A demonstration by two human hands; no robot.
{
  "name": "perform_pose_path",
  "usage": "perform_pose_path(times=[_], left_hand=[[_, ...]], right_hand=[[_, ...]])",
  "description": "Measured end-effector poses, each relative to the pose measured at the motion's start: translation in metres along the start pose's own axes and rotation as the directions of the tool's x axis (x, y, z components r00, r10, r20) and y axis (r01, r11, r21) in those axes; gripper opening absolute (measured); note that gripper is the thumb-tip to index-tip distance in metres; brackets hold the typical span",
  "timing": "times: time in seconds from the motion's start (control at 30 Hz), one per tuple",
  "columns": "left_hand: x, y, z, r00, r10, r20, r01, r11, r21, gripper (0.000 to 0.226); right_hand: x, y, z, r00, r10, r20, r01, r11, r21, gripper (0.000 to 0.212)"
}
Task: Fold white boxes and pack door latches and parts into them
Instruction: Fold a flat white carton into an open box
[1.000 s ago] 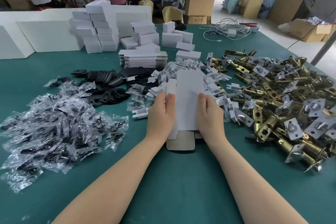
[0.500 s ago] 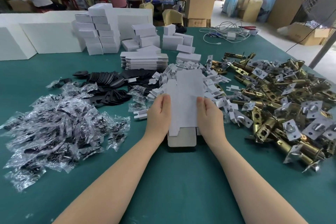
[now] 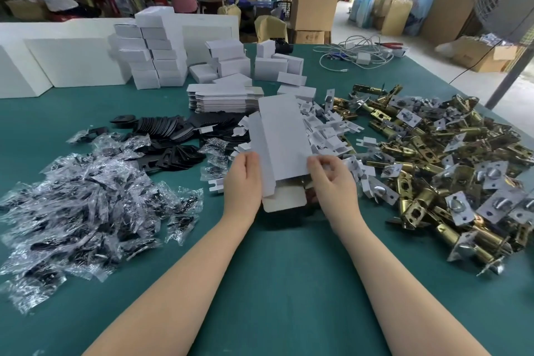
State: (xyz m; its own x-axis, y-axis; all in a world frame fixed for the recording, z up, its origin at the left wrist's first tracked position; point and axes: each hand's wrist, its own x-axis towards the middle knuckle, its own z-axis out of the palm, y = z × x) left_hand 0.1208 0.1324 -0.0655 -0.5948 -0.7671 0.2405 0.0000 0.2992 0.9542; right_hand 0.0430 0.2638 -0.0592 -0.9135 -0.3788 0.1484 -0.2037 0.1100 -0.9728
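Change: the box blank (image 3: 281,139) has risen off the table since a second ago and now tilts up and away; the right hand (image 3: 332,179) has shifted from lying flat along its edge to a pinch at its lower right corner.
Left hand (image 3: 245,179): fingers fairly straight, pressed flat along the blank's left side panel, steadying it.
Right hand: thumb and fingers curled, pinching the blank's near right corner.
Blank: held between both hands above the green table (image 3: 274,283), bottom flap (image 3: 284,201) hanging toward the camera, still flat.
Meaning: probably the start of opening the blank into a tube; no flap tucked yet.
Latches (image 3: 450,165): brass pile on the right, untouched.
Bagged parts (image 3: 86,199): heap on the left.
Flat blanks (image 3: 222,98): stack behind, with folded boxes (image 3: 156,58) beyond.
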Motion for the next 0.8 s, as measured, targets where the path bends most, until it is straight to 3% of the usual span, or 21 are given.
perform_pose_path(times=[0.1,0.2,0.3,0.4,0.5,0.6,0.7,0.8], left_hand=[[0.002,0.002,-0.006,0.998,-0.053,0.046,0.057,0.995,-0.084,0.023],[-0.002,0.004,-0.007,0.989,-0.023,0.147,0.045,0.987,-0.151,0.064],[-0.003,0.004,-0.005,0.958,0.033,0.286,0.021,0.983,-0.183,0.096],[-0.005,0.006,-0.005,0.947,0.055,0.317,-0.015,0.992,-0.127,0.086],[-0.004,0.01,-0.007,0.951,0.074,0.301,-0.02,0.984,-0.179,0.056],[-0.004,0.016,-0.01,0.935,0.096,0.341,-0.039,0.985,-0.17,0.049],[-0.005,0.018,-0.011,0.944,0.127,0.304,-0.11,0.991,-0.072,0.046],[-0.003,0.017,-0.01,0.962,0.119,0.245,-0.099,0.991,-0.092,0.044]], right_hand=[[-0.001,0.003,0.004,1.0,0.006,0.02,-0.005,1.0,-0.014,0.004],[0.0,0.004,0.003,0.99,-0.078,-0.12,0.07,0.995,-0.071,0.004],[-0.001,0.001,-0.002,0.985,-0.11,-0.134,0.108,0.994,-0.023,0.02],[-0.004,-0.006,-0.002,0.989,-0.142,-0.032,0.143,0.988,0.049,0.046],[-0.005,-0.008,-0.001,0.972,-0.229,0.051,0.226,0.972,0.06,0.064],[-0.005,-0.006,0.001,0.961,-0.274,0.042,0.275,0.961,-0.01,0.061],[-0.005,-0.005,0.002,0.962,-0.271,0.037,0.272,0.962,-0.031,0.058],[-0.005,-0.003,0.001,0.971,-0.226,0.076,0.226,0.974,0.018,0.053]])
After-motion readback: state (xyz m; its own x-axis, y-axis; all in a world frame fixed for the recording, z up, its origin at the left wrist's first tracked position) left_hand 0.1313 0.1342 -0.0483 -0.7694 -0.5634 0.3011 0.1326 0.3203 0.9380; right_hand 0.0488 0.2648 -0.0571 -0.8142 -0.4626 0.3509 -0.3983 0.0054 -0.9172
